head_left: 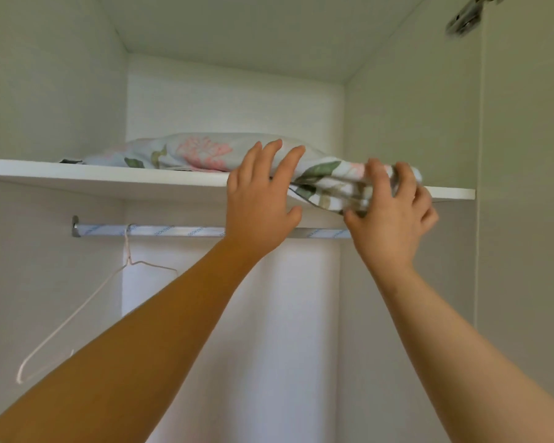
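Wardrobe shelf (109,182), floral cloth (202,151) in right hand (394,215), rail (173,230) lettering illegible

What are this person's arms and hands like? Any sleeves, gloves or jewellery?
Nothing is worn that shows. The left forearm and right forearm are bare to the picture's edge, with no sleeve in view. The left hand and right hand have no gloves, and no ring, watch or bracelet is visible.

Pale bedding (205,151) with pink flowers, green leaves; white shelf (109,180), seemingly whitish hanger (77,314)
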Demonstrator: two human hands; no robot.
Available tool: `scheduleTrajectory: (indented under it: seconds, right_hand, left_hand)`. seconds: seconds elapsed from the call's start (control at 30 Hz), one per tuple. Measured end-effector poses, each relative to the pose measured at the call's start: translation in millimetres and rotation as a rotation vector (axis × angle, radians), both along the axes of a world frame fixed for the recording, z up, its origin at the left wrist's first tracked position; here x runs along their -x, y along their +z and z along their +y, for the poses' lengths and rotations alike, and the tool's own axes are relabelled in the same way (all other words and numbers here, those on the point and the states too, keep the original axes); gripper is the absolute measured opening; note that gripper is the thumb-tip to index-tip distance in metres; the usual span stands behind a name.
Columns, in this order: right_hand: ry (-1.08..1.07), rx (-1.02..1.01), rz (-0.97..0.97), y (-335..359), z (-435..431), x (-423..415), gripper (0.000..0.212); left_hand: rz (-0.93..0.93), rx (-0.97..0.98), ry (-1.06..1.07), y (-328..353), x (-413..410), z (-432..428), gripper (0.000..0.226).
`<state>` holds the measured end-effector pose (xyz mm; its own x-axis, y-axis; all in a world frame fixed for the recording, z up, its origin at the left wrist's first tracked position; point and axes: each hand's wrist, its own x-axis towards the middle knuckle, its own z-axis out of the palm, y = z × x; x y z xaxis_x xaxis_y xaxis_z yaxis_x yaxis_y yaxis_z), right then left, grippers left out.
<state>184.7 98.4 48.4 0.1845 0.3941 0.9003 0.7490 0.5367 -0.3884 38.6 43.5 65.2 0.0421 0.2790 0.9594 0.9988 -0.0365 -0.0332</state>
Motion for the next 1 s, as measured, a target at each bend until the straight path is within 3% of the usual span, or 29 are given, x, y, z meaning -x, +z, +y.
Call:
scheduleTrajectory:
  seconds: [0.1, 0.17, 0.3, 0.43, 0.5, 0.63, 0.73, 0.83, 0.93, 0.97, 1.0]
  right_hand:
    - [0.03, -0.04, -0.073, -4.4, 3.8, 1.1, 0.019]
    - [0.114, -0.044, -0.152, -9.6, 0.0, 3.9, 0.015]
    - [0.425, 0.049, -0.221, -12.8, -15.5, 7.0, 0.008]
    - [0.731, 0.049, -0.057, -6.5, -31.2, 5.7, 0.019]
    - [0.793, 0.001, -0.006, -1.7, -37.1, 7.0, 0.016]
    - [0.567, -0.039, -0.114, 12.2, -38.7, 14.3, 0.044]
    - [0.4, 0.039, -0.296, 24.9, -42.8, 26.7, 0.066]
    - [0.344, 0.07, -0.381, 33.1, -44.5, 45.2, 0.04]
    - [0.421, 0.103, -0.391, 36.7, -47.5, 64.4, 0.021]
    - [0.479, 0.133, -0.392, 37.6, -50.0, 69.8, 0.02]
    - [0.523, 0.155, -0.381, 38.8, -52.9, 75.0, 0.017]
  left_hand:
    - [0.045, 0.231, 0.116, 6.6, -3.8, 11.9, 0.083]
    - [0.04, 0.289, 0.123, 7.2, -2.8, 18.0, 0.076]
    - [-0.046, 0.174, 0.009, 13.7, 1.8, 13.0, 0.021]
    - [-0.043, 0.127, 0.061, 17.1, 13.5, -14.7, 0.024]
    - [-0.121, 0.121, -0.028, 14.6, 26.8, -31.2, 0.024]
    - [-0.406, 0.062, -0.368, 10.0, 55.6, -69.6, 0.027]
    - [-0.496, 0.131, -0.478, 10.7, 78.6, -100.7, 0.043]
    - [-0.598, 0.191, -0.588, 19.1, 90.5, -124.1, 0.049]
    - [-0.692, -0.029, -0.734, 33.7, 84.3, -134.2, 0.03]
    - [-0.652, -0.051, -0.724, 37.5, 77.8, -134.5, 0.02]
    - [-0.548, 0.007, -0.605, 41.1, 70.5, -133.6, 0.025]
